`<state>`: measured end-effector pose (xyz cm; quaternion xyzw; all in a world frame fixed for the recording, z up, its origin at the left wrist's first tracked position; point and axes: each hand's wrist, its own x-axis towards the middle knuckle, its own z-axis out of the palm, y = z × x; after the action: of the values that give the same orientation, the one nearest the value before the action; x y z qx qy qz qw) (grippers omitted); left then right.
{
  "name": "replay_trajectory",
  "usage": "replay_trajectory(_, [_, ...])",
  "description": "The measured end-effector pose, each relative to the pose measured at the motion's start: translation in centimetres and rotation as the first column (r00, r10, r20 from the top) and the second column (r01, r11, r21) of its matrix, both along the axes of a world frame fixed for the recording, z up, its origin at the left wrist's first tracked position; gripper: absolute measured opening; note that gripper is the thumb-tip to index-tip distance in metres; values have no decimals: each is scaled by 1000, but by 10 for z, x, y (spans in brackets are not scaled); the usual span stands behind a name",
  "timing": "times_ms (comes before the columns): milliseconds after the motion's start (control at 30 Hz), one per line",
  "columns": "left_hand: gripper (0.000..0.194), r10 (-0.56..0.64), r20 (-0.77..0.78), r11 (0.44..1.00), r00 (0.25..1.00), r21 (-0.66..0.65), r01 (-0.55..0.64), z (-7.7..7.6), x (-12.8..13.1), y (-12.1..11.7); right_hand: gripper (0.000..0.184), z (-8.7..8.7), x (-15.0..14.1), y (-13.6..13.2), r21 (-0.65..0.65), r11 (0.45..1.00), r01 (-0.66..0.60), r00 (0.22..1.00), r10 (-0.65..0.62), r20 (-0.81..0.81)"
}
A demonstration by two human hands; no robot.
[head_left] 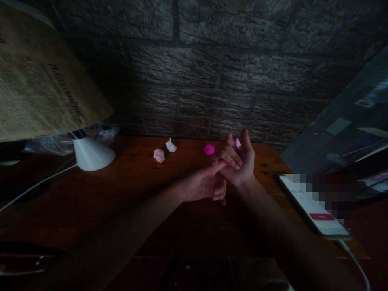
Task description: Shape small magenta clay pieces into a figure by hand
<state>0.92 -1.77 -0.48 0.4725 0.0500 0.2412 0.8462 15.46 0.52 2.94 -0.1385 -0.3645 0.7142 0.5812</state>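
My right hand is turned palm up above the wooden table, its thumb raised and its fingers curled over a small magenta piece, mostly hidden, that looks like crumpled paper. From the left, my left hand reaches across with thumb and forefinger against the right fingertips, its other fingers bent. Whatever lies between its fingertips is hidden. Just behind the hands sits a magenta crumpled ball. A light pink piece shows between my right thumb and fingers; whether it touches them I cannot tell.
A pale pink crumpled ball and a white crumpled piece lie on the table to the left. A lamp base stands farther left under a printed shade. A charging phone lies at the right edge. A brick-patterned wall rises behind.
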Motion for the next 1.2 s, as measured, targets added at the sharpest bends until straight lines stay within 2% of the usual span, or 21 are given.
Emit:
replay_trajectory(133, [78, 128, -123, 976, 984, 193, -103, -6, 3, 0, 64, 0, 1, -3, -1, 1000, 2, 1000, -2, 31])
replay_trajectory(233, [75, 196, -171, 958, 966, 245, -151, -5, 2, 0, 64, 0, 0, -3, -8, 1000, 23, 999, -23, 25])
replay_trajectory(300, [74, 205, -131, 968, 970, 176, -181, -3, 1, 1, 61, 0, -3, -2, -1, 1000, 20, 1000, -20, 17])
replay_trajectory(367, [68, 188, -42, 982, 981, 7, -188, 0, -1, 2, 57, 2, -6, -1, 7, 1000, 11, 1000, -12, 23])
replay_trajectory(433, [58, 190, 43, 971, 981, -158, -181, 6, -5, 4, 53, 3, -8, 1, 17, 1000, 5, 999, -6, 47])
replay_trajectory(533, [50, 234, 132, 949, 963, -245, -197, 13, -11, 6, 40, 0, -8, 4, 78, 997, -1, 993, -8, 117])
replay_trajectory(600, [51, 251, 146, 941, 957, -269, -206, 16, -15, 6, 26, -5, -5, 7, 149, 989, -2, 985, -24, 171])
replay_trajectory(800, [61, 234, 136, 944, 963, -270, -191, 15, -15, 5, 31, -16, 12, 13, 290, 951, -109, 951, 15, 310])
replay_trajectory(900, [61, 196, 162, 965, 967, -210, -160, 12, -13, 5, 32, -15, 14, 14, 291, 948, -128, 935, 17, 355])
replay_trajectory(1033, [60, 160, 94, 983, 983, -105, -150, 7, -13, 7, 17, -16, 9, 15, 292, 955, -52, 934, -57, 352])
replay_trajectory(1200, [57, 213, 84, 970, 973, -136, -200, 9, -14, 10, 18, -18, 6, 15, 298, 954, -36, 939, -69, 336])
